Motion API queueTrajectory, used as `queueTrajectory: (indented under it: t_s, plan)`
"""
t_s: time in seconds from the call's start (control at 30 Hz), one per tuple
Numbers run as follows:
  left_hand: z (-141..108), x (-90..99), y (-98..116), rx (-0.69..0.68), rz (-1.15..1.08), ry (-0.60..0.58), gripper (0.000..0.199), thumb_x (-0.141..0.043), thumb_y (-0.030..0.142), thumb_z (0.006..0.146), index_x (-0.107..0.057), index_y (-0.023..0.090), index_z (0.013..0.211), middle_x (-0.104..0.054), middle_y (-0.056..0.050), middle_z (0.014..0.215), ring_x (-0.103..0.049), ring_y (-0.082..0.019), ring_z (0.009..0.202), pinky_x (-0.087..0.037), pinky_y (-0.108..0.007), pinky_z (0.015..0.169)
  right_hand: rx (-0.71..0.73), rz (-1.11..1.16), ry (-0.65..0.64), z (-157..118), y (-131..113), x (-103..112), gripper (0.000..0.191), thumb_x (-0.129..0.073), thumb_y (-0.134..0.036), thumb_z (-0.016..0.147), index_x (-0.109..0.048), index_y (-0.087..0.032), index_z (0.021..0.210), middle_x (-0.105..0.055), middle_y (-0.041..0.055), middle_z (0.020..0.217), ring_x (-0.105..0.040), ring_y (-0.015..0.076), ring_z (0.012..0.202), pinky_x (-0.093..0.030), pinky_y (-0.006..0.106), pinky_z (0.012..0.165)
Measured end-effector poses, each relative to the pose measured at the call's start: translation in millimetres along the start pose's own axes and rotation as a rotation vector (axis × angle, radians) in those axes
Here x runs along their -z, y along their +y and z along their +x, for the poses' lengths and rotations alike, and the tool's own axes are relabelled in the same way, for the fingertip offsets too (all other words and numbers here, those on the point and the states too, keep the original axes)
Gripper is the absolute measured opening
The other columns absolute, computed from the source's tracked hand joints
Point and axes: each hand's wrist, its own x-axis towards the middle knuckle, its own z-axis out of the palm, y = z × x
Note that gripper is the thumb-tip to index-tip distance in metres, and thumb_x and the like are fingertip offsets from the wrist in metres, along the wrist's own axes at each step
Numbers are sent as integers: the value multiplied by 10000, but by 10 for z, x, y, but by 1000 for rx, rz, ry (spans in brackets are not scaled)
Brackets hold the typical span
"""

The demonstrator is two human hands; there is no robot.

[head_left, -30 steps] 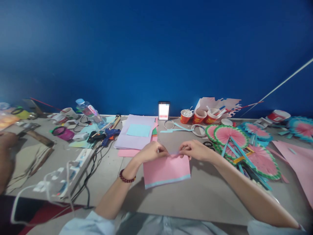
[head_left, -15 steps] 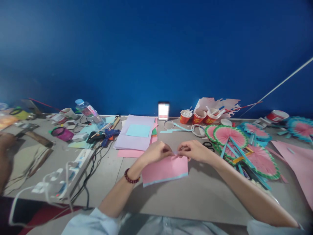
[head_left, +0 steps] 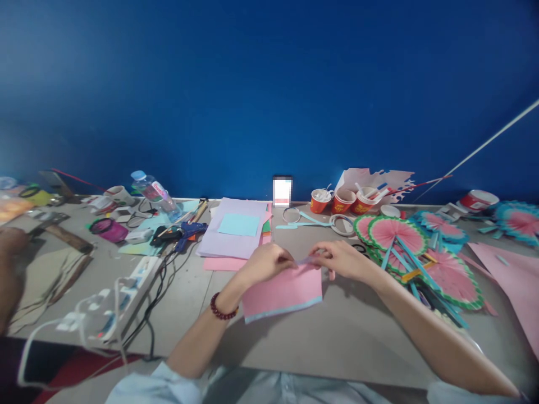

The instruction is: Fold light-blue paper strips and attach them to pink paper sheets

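Between my hands is a sheet of pink paper [head_left: 282, 294] with a light blue strip along its near edge. My left hand [head_left: 272, 262] pinches its far edge near the middle, thumb and fingers pressed together. At the far right corner, my right hand [head_left: 337, 259] grips the same edge, fingers curled. The far edge looks slightly folded or bent up between the two hands, and the fingertips partly cover it. A bead bracelet [head_left: 223, 307] circles my left wrist.
Behind my hands lie stacked lilac sheets [head_left: 210, 241] and a blue paper piece [head_left: 239, 224]. Pink pleated fans [head_left: 398, 235] crowd the right, below red paper cups [head_left: 343, 202]. A power strip [head_left: 130, 297] with cables, a bottle [head_left: 158, 196] and another person's hand [head_left: 12, 247] are left.
My right hand has shifted slightly along the far edge, its fingers spread a little differently. The pink paper has moved slightly left and toward me. Both hands keep their hold.
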Motion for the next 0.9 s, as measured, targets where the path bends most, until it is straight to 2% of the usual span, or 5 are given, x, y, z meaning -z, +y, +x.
queueTrajectory:
  t_s: [0.13,0.47,0.9]
  plan:
    - [-34,41,-26,33,-40,5,239,-582,334,844,-771,193,800,-735,-33,778,-584,-153,655,-334,-233,558,-4,52,-36,-14,35,36,217,-544,-383,822,-647,-204,891,-758,13,833,-644,139,500,-478,254,606]
    - [-61,62,-124,81,-164,-28,293,-623,413,793,-769,161,822,-693,-31,710,-506,-128,606,-308,-226,528,27,55,-26,-15,28,13,308,-544,-478,828,-658,-198,891,-755,16,834,-626,130,500,-467,249,597]
    - [-34,57,-160,116,-227,-52,323,-626,451,776,-754,154,775,-712,-43,779,-563,-152,685,-374,-231,586,-19,41,13,15,71,-10,303,-544,-472,814,-655,-190,827,-752,21,793,-503,86,386,-408,238,461]
